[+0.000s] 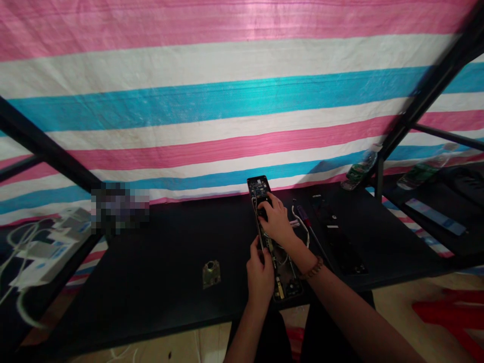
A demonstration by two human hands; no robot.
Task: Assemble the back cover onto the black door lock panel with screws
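In the head view, a long, narrow black device panel with exposed circuit boards [282, 275] is seen lying on the black table [162, 262], gripped at its near left edge by the curled left hand [260, 271]. The right hand [277, 219], wrist bent and arm stretched forward, is pressed palm-down on the panel's far part, fingers curled over a black component; what is grasped cannot be told. A purple-handled screwdriver [307, 222] lies just right of that hand.
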